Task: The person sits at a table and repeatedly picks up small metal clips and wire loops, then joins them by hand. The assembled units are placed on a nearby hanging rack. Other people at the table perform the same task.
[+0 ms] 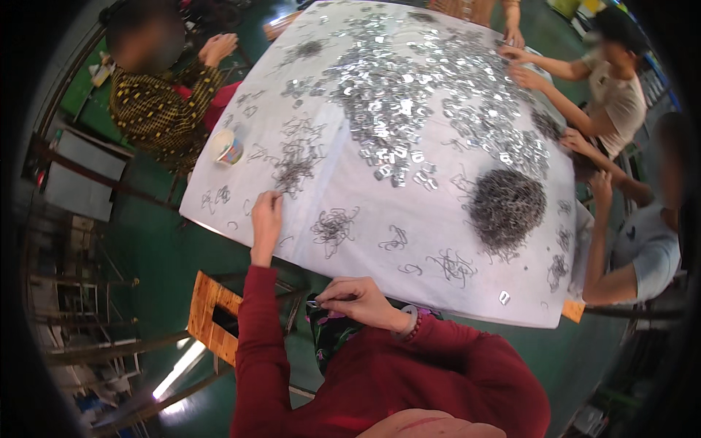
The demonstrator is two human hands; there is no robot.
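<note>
My left hand [266, 213] reaches forward onto the white-covered table [365, 248], its fingers curled down on the sheet beside a loose tangle of thin wire clips [296, 164]. Whether it grips one is hidden. My right hand [359, 299] hangs just below the table's near edge, over my lap. Its fingertips pinch a small metal piece [314, 303]. Both forearms are in red sleeves. A small bunch of wire clips [334, 226] lies between the two hands on the sheet.
A broad heap of shiny flat metal plates [409, 87] covers the far half. A dark round mound of wire clips [506, 206] sits right. A cup [228, 146] stands at the left edge. Other people work at the left [157, 102] and right [621, 95] sides. A wooden stool [212, 317] is below-left.
</note>
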